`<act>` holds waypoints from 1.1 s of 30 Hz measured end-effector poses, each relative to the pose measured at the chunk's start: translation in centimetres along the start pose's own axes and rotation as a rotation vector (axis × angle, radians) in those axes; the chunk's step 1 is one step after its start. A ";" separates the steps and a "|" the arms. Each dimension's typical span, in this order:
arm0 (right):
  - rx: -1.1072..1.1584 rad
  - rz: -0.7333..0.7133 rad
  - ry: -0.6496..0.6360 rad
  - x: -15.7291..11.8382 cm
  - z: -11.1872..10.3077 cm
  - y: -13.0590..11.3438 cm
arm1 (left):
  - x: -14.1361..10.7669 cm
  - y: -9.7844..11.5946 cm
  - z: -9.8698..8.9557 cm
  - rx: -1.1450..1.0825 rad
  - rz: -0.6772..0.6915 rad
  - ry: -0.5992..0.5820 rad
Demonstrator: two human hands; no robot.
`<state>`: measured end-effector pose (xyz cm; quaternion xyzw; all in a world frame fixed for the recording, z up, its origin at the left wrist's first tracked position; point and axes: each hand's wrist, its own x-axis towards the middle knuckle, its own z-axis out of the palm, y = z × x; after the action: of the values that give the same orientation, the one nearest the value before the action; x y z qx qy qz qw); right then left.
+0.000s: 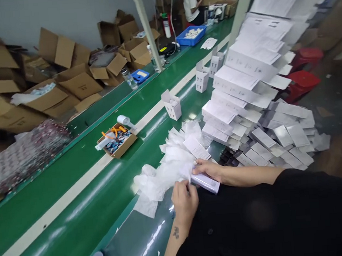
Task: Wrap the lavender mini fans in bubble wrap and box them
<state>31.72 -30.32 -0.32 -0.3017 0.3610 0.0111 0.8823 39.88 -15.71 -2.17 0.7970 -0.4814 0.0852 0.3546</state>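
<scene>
Near the table's front edge, my left hand (185, 200) is closed in a pinch at the edge of a thin white wrapper, close to the pile of white bags (173, 159). My right hand (206, 170) has its fingers closed round the upper end of a pale lilac box (206, 182), which lies tilted beneath it. The two hands are a short way apart, with the wrapper between them. A white printed sheet (196, 148) lies on the bags just beyond my right hand.
Stacked white cartons (235, 83) rise on the right, beside red stools (303, 82). A small parts box (125, 147) and an open white carton (173, 109) stand on the green conveyor (88, 205). Cardboard boxes (80, 85) line the far side. A person (191, 4) sits far back.
</scene>
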 end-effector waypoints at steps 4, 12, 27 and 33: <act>0.081 0.168 -0.075 -1.2 -0.6 -0.7 | 1.5 1.2 0.1 -0.044 0.084 -0.034; 0.110 0.245 -0.082 -0.9 -3.0 0.5 | 4.0 2.5 0.0 -0.190 0.319 -0.381; -0.746 -0.573 -0.094 -8.9 -1.1 -5.2 | 8.1 3.2 -2.9 -0.825 -0.355 -0.435; -0.594 -0.861 0.264 -10.4 -3.9 -11.5 | 7.8 4.6 -2.7 -0.763 -0.452 -0.322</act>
<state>24.35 -39.73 10.23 -0.6579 0.2938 -0.2877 0.6309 40.74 -20.75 5.77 0.6976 -0.3418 -0.3020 0.5526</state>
